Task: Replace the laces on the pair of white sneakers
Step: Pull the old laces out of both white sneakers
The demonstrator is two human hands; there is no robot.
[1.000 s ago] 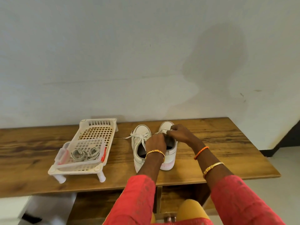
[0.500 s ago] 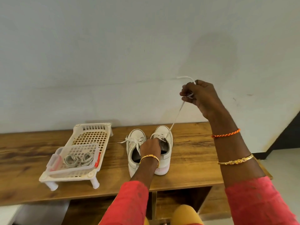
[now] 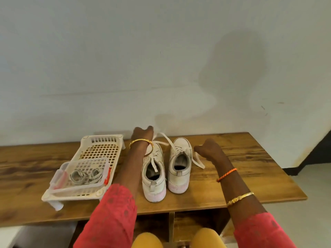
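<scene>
Sneakers, 2 of them and white, stand side by side with heels toward the camera at the centre of the wooden worktop (image 3: 250,158): the left sneaker (image 3: 153,178) and the right sneaker (image 3: 179,165), not quite touching. The left hand (image 3: 142,135), seen from its back above the left sneaker's toe, hides its own fingers; a white lace (image 3: 165,140) runs out from under it, so it seems to pinch that lace, though the grip itself cannot be made out. The right hand (image 3: 208,149), just right of the right sneaker, is curled, and whether it holds the loose lace end (image 3: 198,161) lying beside it cannot be told. At the left of the frame a white slotted tray (image 3: 102,149) carries a clear container (image 3: 80,176) with coiled laces (image 3: 86,175), their number blurred.
</scene>
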